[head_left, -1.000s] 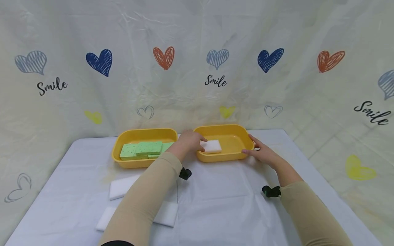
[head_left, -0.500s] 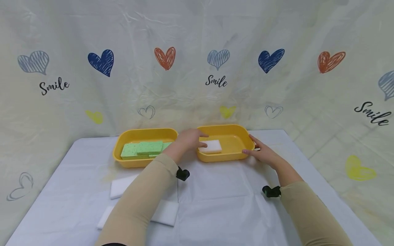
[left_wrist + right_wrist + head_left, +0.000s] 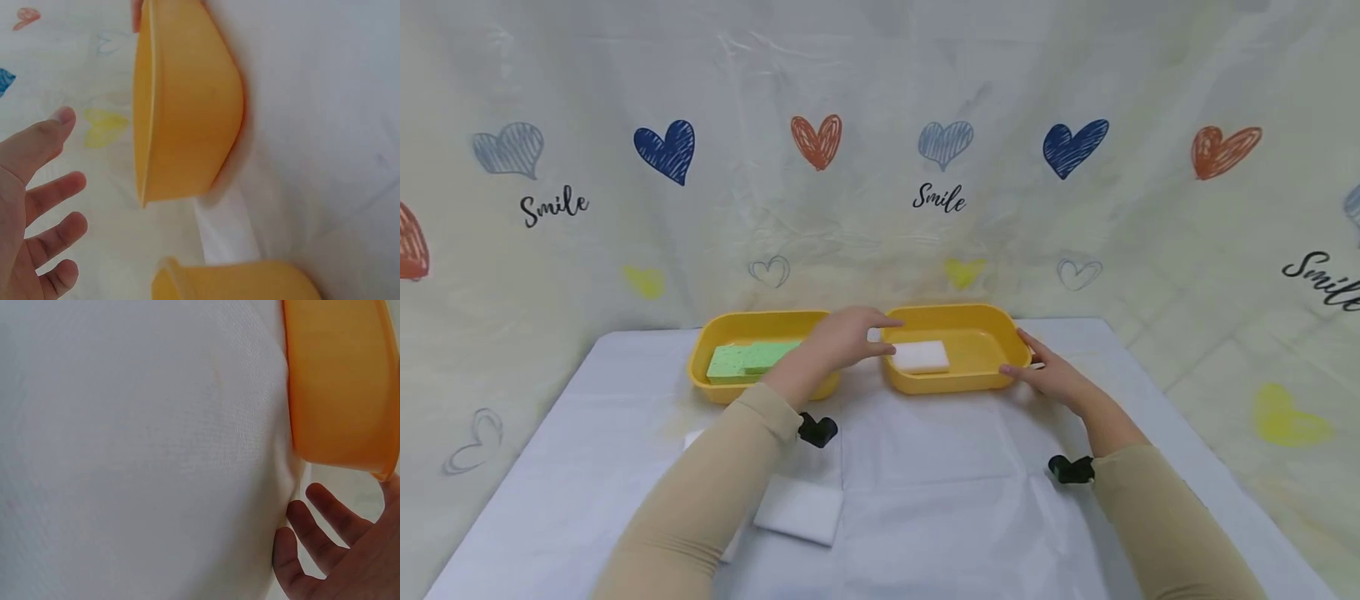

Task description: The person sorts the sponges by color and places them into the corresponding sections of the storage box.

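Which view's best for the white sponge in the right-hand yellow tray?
Head view: it alone looks down into the yellow tray, where the white sponge lies at the left end. Left wrist shows the tray's outer side and rim; right wrist, its outer wall. Neither shows the sponge.

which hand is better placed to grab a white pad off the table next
Left, I'd say: the left hand holds nothing and the white pads lie on its side of the table, while the right hand touches the right tray.
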Tool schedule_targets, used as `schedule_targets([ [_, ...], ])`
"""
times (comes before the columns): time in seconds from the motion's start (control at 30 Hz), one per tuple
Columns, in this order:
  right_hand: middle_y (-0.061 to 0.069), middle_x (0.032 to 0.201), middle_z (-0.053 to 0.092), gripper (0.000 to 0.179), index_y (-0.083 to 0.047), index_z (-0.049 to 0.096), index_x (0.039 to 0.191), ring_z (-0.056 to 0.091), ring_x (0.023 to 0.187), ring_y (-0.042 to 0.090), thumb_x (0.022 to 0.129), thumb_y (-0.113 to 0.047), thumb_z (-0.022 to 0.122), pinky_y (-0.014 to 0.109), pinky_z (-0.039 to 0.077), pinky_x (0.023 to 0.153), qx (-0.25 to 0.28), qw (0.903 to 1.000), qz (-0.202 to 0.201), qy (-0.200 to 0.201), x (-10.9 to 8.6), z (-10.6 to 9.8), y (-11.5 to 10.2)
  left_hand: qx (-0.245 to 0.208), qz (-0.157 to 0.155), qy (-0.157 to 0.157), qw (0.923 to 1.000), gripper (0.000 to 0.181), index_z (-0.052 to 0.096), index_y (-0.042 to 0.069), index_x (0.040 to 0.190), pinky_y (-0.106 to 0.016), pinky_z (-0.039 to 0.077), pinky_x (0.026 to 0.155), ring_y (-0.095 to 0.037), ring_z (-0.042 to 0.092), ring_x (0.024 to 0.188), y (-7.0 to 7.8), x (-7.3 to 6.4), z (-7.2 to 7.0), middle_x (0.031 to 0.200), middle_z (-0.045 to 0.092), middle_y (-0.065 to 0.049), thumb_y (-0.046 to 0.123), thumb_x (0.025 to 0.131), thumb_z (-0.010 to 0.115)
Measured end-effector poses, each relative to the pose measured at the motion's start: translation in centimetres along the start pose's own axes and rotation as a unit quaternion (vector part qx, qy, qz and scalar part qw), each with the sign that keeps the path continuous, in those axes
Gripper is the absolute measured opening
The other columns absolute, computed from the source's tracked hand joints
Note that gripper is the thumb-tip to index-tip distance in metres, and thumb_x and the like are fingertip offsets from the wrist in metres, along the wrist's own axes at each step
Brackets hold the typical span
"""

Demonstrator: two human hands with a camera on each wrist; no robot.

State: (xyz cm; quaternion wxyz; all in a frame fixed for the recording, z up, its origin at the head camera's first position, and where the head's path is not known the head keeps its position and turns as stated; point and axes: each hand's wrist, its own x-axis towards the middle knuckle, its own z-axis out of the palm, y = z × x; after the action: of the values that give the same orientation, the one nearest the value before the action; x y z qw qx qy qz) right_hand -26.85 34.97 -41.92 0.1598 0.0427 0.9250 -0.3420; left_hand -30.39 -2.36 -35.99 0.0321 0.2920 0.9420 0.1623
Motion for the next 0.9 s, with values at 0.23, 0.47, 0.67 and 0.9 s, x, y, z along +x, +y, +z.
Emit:
schedule_targets([
  [0.23, 0.031, 0.152, 0.022, 0.106, -0.036, -0.007, 0.158, 0.033, 0.128, 0.049, 0.084, -0.070, 0.061, 0.071, 0.029, 0.106, 0.000, 1.0000, 0.002, -0.003, 0.2, -0.1, 0.1, 0.008, -0.001, -0.006, 0.9999, 0.055, 0.055, 0.035, 0.142, -0.042, 0.041, 0.108, -0.020, 0.049, 0.133, -0.8, -3.1, -1.8, 0.142, 0.055, 0.006, 0.049, 0.091, 0.068],
  [0.47, 0.032, 0.151, 0.023, 0.105, -0.033, -0.006, 0.159, 0.034, 0.128, 0.049, 0.086, -0.068, 0.061, 0.070, 0.030, 0.106, 0.005, 0.9999, -0.006, -0.008, 0.2, -0.2, 0.1, 0.032, -0.005, -0.022, 0.9992, 0.054, 0.056, 0.039, 0.140, -0.039, 0.044, 0.105, -0.017, 0.053, 0.125, -1.2, -6.1, -2.8, 0.136, 0.059, 0.007, 0.050, 0.089, 0.070],
  [0.67, 0.033, 0.151, 0.021, 0.107, -0.034, -0.009, 0.158, 0.034, 0.127, 0.050, 0.085, -0.070, 0.060, 0.072, 0.030, 0.104, -0.001, 0.9999, -0.002, -0.011, 0.2, -0.3, 0.2, 0.035, 0.033, -0.031, 0.9983, 0.049, 0.060, 0.039, 0.136, -0.035, 0.046, 0.103, -0.012, 0.056, 0.120, -2.0, -8.5, -2.3, 0.129, 0.064, 0.011, 0.049, 0.090, 0.070],
  [0.9, 0.032, 0.152, 0.022, 0.107, -0.034, -0.009, 0.158, 0.034, 0.128, 0.050, 0.085, -0.070, 0.060, 0.071, 0.030, 0.105, -0.005, 0.9999, -0.008, -0.013, 0.5, -0.2, 0.4, 0.019, 0.065, -0.046, 0.9966, 0.050, 0.064, 0.032, 0.134, -0.036, 0.045, 0.104, -0.012, 0.056, 0.123, -3.0, -12.3, -1.6, 0.130, 0.064, 0.013, 0.046, 0.087, 0.074],
])
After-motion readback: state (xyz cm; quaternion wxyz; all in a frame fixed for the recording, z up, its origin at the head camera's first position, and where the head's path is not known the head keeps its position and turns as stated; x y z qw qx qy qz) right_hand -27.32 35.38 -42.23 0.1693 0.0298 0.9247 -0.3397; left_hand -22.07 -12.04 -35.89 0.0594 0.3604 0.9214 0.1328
